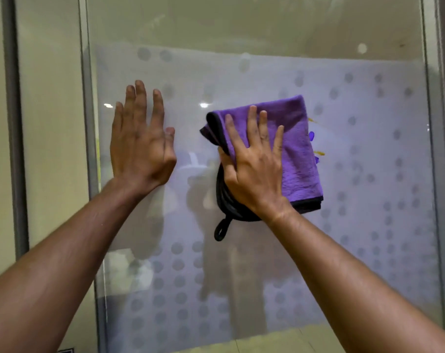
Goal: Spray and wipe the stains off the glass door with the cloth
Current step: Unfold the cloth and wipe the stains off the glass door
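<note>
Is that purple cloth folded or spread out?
Folded: the cloth shows stacked dark-edged layers at its left and bottom edges under the right hand.

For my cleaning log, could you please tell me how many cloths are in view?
1. A folded purple cloth is pressed flat on the glass door under the right hand, right of the bare left hand. No other shows.

folded purple cloth [296, 146] – flat on glass door [267, 263]

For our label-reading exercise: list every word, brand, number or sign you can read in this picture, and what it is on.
None can be read.
The purple cloth shows no visible label or brand.
The glass door carries only a frosted dot pattern, no lettering.
</note>
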